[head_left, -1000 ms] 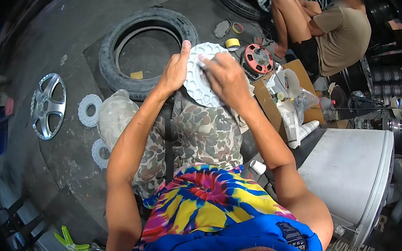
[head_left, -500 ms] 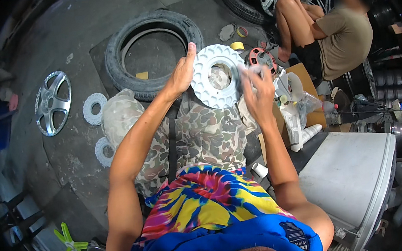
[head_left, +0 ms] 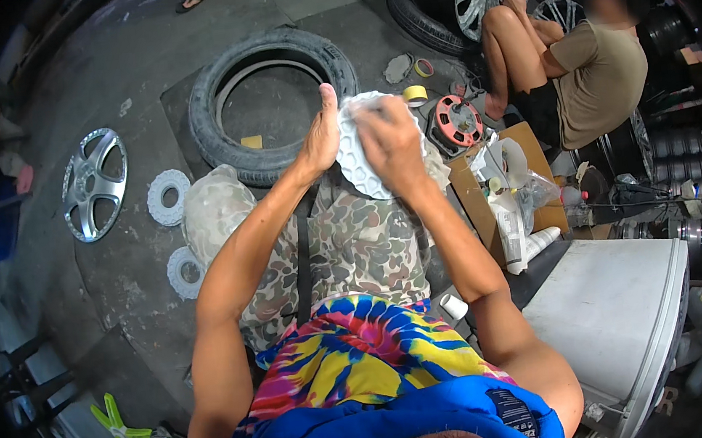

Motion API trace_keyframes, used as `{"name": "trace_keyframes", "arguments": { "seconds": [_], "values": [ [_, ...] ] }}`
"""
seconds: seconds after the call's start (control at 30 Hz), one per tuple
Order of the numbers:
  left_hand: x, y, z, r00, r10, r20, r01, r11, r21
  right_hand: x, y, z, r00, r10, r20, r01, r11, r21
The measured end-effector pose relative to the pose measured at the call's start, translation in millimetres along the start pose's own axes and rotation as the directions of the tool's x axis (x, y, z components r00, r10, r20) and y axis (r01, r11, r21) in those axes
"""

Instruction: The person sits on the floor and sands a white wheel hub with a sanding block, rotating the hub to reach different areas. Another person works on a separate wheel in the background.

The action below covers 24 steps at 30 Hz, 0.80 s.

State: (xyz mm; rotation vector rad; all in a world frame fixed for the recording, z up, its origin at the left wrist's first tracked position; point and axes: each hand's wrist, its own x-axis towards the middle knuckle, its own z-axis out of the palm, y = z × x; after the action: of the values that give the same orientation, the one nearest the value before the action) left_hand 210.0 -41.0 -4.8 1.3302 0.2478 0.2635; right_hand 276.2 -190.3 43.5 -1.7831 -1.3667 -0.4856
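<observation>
A white wheel ring (head_left: 356,166) with a scalloped, dimpled face is held up above my lap. My left hand (head_left: 323,141) grips its left edge, thumb pointing up and the fingers hidden behind it. Across the ring's front lies my right hand (head_left: 395,137), blurred by motion, with its fingers bent and pressed together against the upper face. Something pale shows at those fingertips, too smeared to name. The ring's central hole is covered by this hand.
Ahead lies a black tyre (head_left: 212,139). Two more pale rings (head_left: 169,196) and a silver wheel cover (head_left: 95,184) rest to the left. On the right are a cardboard box (head_left: 476,186), a red reel (head_left: 459,121), a white bin (head_left: 608,296) and a seated person (head_left: 603,68) handling a wheel.
My right hand has moved left from the ring's right edge onto its face. The ring has tilted and sits slightly lower. A sandalled foot now shows at the top.
</observation>
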Motion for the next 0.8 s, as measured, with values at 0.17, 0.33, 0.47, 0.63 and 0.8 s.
{"name": "trace_keyframes", "arguments": {
  "seconds": [0.17,0.33,0.47,0.63,0.8],
  "values": [
    [0,-1,-6,0.997,-0.065,0.036,0.064,0.998,0.012,16,18,-16,0.994,0.097,0.047,-0.089,0.985,-0.147],
    [0,-6,-6,0.996,-0.074,-0.044,0.073,0.997,-0.027,-10,-18,-8,0.985,0.103,0.140,-0.106,0.994,0.012],
    [5,-20,-21,0.996,-0.084,0.020,0.085,0.993,-0.079,-50,-58,-36,0.955,0.046,0.294,-0.050,0.999,0.006],
    [-10,15,-5,1.000,0.027,-0.008,-0.028,0.993,-0.112,-93,-19,-102,0.939,0.124,0.322,-0.058,0.976,-0.208],
    [-1,48,-31,0.932,0.338,-0.133,-0.355,0.923,-0.145,-73,10,-135,0.921,0.390,-0.009,-0.378,0.887,-0.266]
  ]
}}
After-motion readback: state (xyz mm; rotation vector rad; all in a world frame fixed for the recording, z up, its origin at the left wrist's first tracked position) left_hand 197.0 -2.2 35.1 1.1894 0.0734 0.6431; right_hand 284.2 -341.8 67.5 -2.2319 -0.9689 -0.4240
